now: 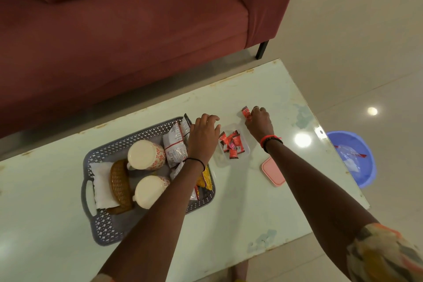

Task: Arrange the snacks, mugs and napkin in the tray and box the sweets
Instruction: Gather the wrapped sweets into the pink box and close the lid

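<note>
On the pale table (251, 201), left of middle, a grey lattice tray (91, 158). Inside, at its left end, a white napkin (101, 183), partly under a brown woven holder (120, 183). Just right of that, two cream mugs, far mug (146, 154) and near mug (151, 191), bases toward the camera, red pattern on the sides. Along the tray's right side, snacks (175, 146) in white packets, plus a yellow packet (206, 178) partly hidden beneath the left forearm.

Just beside the tray on the right, a clear box (245, 151), uncovered, with several red sweets (231, 144) piled within. Near its right corner, apart from it, a pink lid (273, 171) flat on the table, partly behind the right forearm.

Left hand (203, 135) above the tray's right rim, between snacks and box, palm down, fingers loosely bent, nothing in them; contact with the box impossible to tell. Black band at that wrist. Right hand (259, 123) just beyond the box's far side, fingers curled, pinching one red sweet (246, 112) down at the tabletop. Red and black bracelets at that wrist, patterned sleeve further up the arm.

Beyond the table, a maroon sofa (114, 41). On the floor off the right end, a blue tub (357, 155) with clear plastic inside.
</note>
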`<state>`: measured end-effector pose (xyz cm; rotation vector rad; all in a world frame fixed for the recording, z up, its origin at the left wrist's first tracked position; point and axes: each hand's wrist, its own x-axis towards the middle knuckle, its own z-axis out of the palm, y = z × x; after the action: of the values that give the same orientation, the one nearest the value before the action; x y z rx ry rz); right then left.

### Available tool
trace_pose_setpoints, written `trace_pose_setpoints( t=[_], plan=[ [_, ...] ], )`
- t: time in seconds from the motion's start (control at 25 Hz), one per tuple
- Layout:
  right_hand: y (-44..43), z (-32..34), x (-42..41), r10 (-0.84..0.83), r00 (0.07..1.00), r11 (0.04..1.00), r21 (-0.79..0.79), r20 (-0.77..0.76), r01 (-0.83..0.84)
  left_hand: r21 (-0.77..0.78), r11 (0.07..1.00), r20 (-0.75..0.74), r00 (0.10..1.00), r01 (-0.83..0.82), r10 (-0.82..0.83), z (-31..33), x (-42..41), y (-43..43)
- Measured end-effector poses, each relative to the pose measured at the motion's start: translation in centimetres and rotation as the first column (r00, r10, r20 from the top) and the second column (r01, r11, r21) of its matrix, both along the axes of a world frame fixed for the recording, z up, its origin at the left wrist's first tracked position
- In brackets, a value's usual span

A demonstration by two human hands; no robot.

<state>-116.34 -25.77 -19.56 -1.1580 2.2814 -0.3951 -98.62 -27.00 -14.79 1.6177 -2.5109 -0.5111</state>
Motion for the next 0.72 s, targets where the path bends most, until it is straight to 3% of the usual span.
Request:
trace_pose_setpoints(
  t=[0.2, 0.52, 0.64, 0.72],
  plan=[
    [1.4, 2.0, 0.2, -0.128, 0.981, 0.987, -0.074, 0.148, 0.140, -0.008, 1.000, -0.004, 1.000, 0.022, -0.022, 0.5, -0.3, -0.6],
    [5.7, 4.3, 4.2, 0.133, 0.974, 0.990, -0.065, 0.185, -0.123, -0.004, 0.999, 0.034, 0.998, 0.044, -0.044, 2.0, -1.2, -0.9],
    [6.7, 4.7, 1.9, -0.003, 0.987, 0.994, -0.106, 0.159, 0.020, 0.016, 0.999, 0.046, 0.998, 0.051, -0.051, 2.1, -1.4, -0.4],
    [8.7, 4.1, -0.5, -0.210, 0.974, 0.977, -0.009, 0.091, 0.212, 0.031, 0.998, 0.055, 0.997, 0.057, -0.059, 2.0, -1.5, -0.2]
  ],
)
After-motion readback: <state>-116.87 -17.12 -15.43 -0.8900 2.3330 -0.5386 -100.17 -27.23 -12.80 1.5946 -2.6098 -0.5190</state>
